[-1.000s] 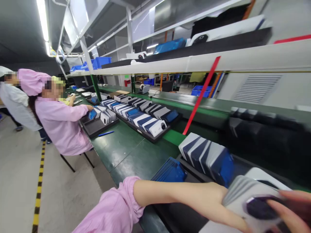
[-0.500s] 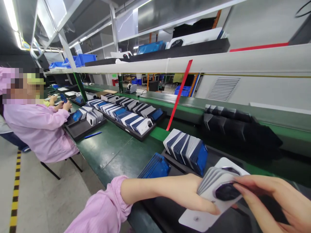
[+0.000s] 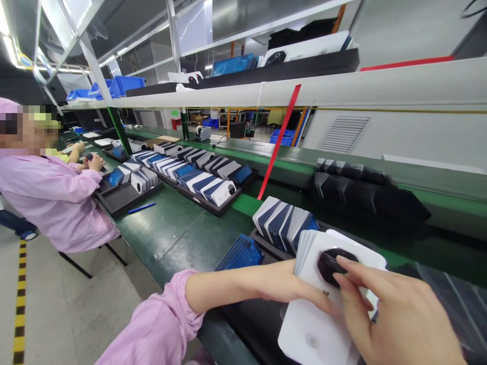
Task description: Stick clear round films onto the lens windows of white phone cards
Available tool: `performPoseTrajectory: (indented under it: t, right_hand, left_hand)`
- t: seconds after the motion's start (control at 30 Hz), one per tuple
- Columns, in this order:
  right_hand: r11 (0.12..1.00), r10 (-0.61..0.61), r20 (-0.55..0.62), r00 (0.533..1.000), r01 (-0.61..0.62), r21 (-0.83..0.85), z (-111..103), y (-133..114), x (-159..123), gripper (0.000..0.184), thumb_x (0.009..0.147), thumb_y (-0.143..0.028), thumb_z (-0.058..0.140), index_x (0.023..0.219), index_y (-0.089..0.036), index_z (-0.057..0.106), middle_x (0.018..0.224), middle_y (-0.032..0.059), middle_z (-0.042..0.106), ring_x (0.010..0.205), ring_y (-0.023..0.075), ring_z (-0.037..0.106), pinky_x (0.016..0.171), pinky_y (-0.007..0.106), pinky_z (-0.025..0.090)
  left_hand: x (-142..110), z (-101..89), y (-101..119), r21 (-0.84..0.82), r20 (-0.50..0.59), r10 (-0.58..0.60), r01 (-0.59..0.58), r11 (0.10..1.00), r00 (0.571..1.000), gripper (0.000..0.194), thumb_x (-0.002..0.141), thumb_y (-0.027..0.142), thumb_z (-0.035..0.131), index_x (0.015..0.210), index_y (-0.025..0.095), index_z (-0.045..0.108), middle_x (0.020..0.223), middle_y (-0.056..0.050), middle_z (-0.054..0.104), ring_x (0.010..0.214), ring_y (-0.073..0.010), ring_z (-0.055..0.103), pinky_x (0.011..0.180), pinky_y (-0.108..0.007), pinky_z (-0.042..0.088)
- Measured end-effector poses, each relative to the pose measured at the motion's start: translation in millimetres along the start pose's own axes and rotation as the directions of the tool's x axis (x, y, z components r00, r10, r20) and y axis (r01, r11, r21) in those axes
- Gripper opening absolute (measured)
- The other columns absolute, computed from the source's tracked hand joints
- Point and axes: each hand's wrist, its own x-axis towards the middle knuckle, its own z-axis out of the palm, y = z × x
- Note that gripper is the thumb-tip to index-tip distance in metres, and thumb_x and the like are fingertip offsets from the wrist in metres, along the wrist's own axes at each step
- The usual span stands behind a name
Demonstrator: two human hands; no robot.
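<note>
My left hand (image 3: 285,284) grips several panels (image 3: 306,253); my right hand (image 3: 403,309) nearly pinches, hold unclear. Which counter (image 3: 171,248) stacks (image 3: 281,223) are done, I can't tell.

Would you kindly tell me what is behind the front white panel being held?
More white panels fan out there, with a row of blue-and-white panels beyond; the row's lower right part is covered.

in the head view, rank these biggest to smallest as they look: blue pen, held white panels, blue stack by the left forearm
1. held white panels
2. blue stack
3. blue pen
The white panels are nearest the camera, so whether they are truly larger than the blue pieces is unsure.
</note>
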Motion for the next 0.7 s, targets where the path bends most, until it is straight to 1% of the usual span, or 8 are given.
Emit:
performPoseTrajectory:
  t: [0.07,0.13,0.2,0.27,0.4,0.47,0.6,0.7]
  right_hand:
    - [0.994,-0.111,-0.031,0.993,0.11,-0.016,0,1,1,0.016,0.1,-0.026,0.053,0.112,-0.019,0.061,0.083,0.0065,0.07,0.074,0.0235,0.067,0.072,0.036,0.049]
    - [0.986,-0.168,-0.051,0.984,0.168,0.001,-2,3,3,0.018,0.097,-0.018,0.058,0.114,-0.018,0.06,0.09,0.0071,0.07,0.078,0.0226,0.067,0.076,0.035,0.05]
    - [0.988,-0.153,-0.061,0.986,0.154,0.016,-3,2,5,0.02,0.096,-0.013,0.059,0.115,-0.017,0.06,0.097,0.0088,0.07,0.083,0.023,0.066,0.081,0.036,0.051]
    - [0.988,-0.148,-0.076,0.986,0.15,0.032,-5,-1,7,0.019,0.096,-0.011,0.058,0.114,-0.017,0.06,0.097,0.0086,0.068,0.084,0.0225,0.065,0.082,0.035,0.051]
    - [0.988,-0.127,-0.119,0.985,0.136,0.071,-6,-9,11,0.017,0.097,-0.009,0.058,0.112,-0.015,0.06,0.095,0.0088,0.067,0.08,0.0219,0.063,0.08,0.035,0.049]
    - [0.989,-0.112,-0.119,0.986,0.123,0.086,-6,-12,13,0.016,0.097,-0.008,0.057,0.112,-0.015,0.059,0.094,0.0092,0.066,0.08,0.0222,0.062,0.08,0.036,0.049]
    - [0.986,-0.131,-0.121,0.984,0.142,0.089,-7,-14,16,0.015,0.098,-0.007,0.056,0.111,-0.013,0.058,0.092,0.0099,0.065,0.079,0.0222,0.06,0.078,0.036,0.048]
    - [0.983,-0.154,-0.125,0.98,0.165,0.078,-8,-12,16,0.014,0.098,-0.006,0.057,0.11,-0.011,0.059,0.092,0.0108,0.064,0.08,0.0221,0.059,0.077,0.036,0.047]
  left_hand:
    - [-1,0.6,0,-0.013,-0.016,-0.015,0.015,1.0,1.0,0.035,0.055,0.025,0.086,0.082,0.014,0.067,0.084,0.001,0.061,0.099,-0.0255,0.064,0.102,-0.047,0.048]
    - [-1,1.9,1,-0.003,-0.012,-0.032,0.032,0.999,0.999,0.039,0.053,0.027,0.09,0.082,0.013,0.068,0.084,0.001,0.061,0.091,-0.0221,0.063,0.1,-0.046,0.049]
    - [-1,3.7,2,0.012,0.002,-0.042,0.042,0.999,0.999,0.043,0.05,0.032,0.093,0.08,0.014,0.067,0.083,0.001,0.061,0.081,-0.0176,0.06,0.095,-0.043,0.05]
    - [-2,5.8,4,0.006,0.003,-0.041,0.041,0.999,0.999,0.047,0.048,0.036,0.094,0.079,0.014,0.065,0.082,0.001,0.061,0.076,-0.0157,0.058,0.092,-0.041,0.05]
    - [-4,8.9,6,-0.026,-0.007,-0.014,0.014,1.0,1.0,0.054,0.041,0.04,0.095,0.079,0.015,0.065,0.082,0.001,0.061,0.079,-0.0167,0.056,0.09,-0.039,0.047]
    - [-4,9.4,5,-0.028,-0.006,-0.009,0.009,1.0,1.0,0.055,0.038,0.04,0.095,0.078,0.015,0.065,0.082,0.001,0.061,0.079,-0.0167,0.055,0.089,-0.039,0.046]
    - [-2,9.0,5,-0.014,0.007,0.013,-0.013,1.0,1.0,0.055,0.038,0.043,0.094,0.076,0.016,0.064,0.08,0.001,0.06,0.076,-0.0155,0.054,0.083,-0.035,0.045]
    - [-1,8.1,4,0.001,0.018,0.045,-0.045,0.999,0.999,0.053,0.041,0.043,0.092,0.076,0.016,0.063,0.079,0.001,0.059,0.075,-0.015,0.053,0.08,-0.034,0.045]
